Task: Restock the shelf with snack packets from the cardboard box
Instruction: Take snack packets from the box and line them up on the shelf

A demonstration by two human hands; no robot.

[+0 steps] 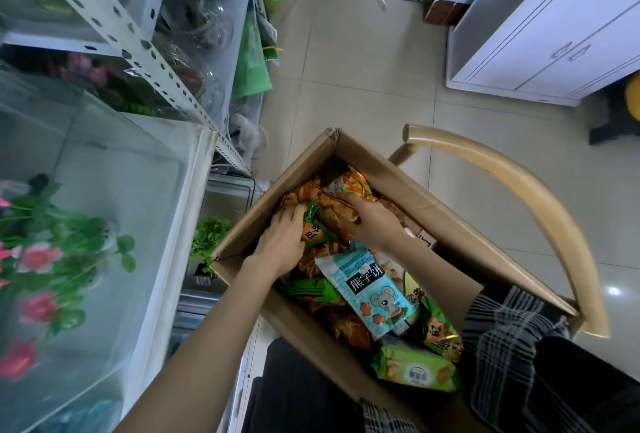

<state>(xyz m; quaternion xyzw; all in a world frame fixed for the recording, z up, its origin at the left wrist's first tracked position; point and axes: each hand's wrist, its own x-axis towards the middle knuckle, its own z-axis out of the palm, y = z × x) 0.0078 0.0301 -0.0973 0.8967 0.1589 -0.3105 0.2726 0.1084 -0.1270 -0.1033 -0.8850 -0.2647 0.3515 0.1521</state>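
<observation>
Pale floor tiles are seen around the cardboard box (273, 190), where the snack packets lie heaped. Near its far corner the left hand (280, 242) is curled on a green packet (313, 226), the right hand (370, 221) on an orange packet (327, 207). They are judged light, slippery and crushable; sealed edges should be pinched.

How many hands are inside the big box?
2. The left hand grips a green packet by the left wall of the cardboard box; the right hand holds an orange packet beside it.
</observation>
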